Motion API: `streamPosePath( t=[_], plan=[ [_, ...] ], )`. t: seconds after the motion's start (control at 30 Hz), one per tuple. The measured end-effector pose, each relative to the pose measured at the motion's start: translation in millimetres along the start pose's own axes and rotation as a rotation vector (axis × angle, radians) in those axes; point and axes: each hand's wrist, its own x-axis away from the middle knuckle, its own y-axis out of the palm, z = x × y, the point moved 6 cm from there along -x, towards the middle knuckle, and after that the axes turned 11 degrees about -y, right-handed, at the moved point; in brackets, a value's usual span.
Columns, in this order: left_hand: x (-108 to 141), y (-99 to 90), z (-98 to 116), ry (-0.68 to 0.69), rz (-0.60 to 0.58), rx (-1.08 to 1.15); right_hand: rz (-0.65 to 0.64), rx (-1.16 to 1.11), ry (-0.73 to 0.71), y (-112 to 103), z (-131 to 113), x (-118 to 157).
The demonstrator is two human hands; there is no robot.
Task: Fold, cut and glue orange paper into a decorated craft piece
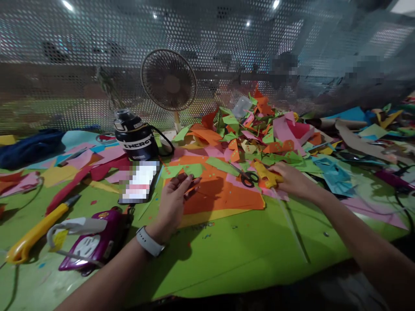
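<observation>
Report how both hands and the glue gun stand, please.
Right hand gripping glue gun. Left hand over orange paper, contents unclear. Scissors between the hands, beside glue gun.

The phone (142, 181) lies on the table (214, 268), with the bottle (138, 140) just behind it and the fan (170, 82) farther behind, to its right. Before the phone lies 1 corded device (112, 231); left of it, 1 hand tool (42, 231). Right of the phone come the left hand (175, 194), paper sheets (227, 201) bearing the scissors (249, 179), then the glue gun (264, 172) in the right hand (288, 178). The paper heap (259, 134) sits behind-right of the phone.
</observation>
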Motion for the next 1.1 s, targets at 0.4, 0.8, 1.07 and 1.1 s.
streamPosePath(
  t=[0.4, 0.8, 1.07, 1.1],
  plan=[
    [-4.0, -5.6, -0.3, 0.001, 0.062, 0.116, -0.038, 0.103, -0.05, -4.7, 5.2, 6.8],
    [-14.1, -16.4, -0.6, 0.035, 0.119, 0.121, -0.132, -0.024, -0.291, 54.8, -120.6, -30.4],
    [-15.9, -17.2, -5.5, 0.013, 0.134, 0.11, -0.162, 0.009, -0.281, 66.4, -131.4, -45.7],
    [-16.6, -17.5, -6.0, 0.019, 0.126, 0.096, -0.168, 0.009, -0.296, 68.3, -133.1, -46.2]
  ],
)
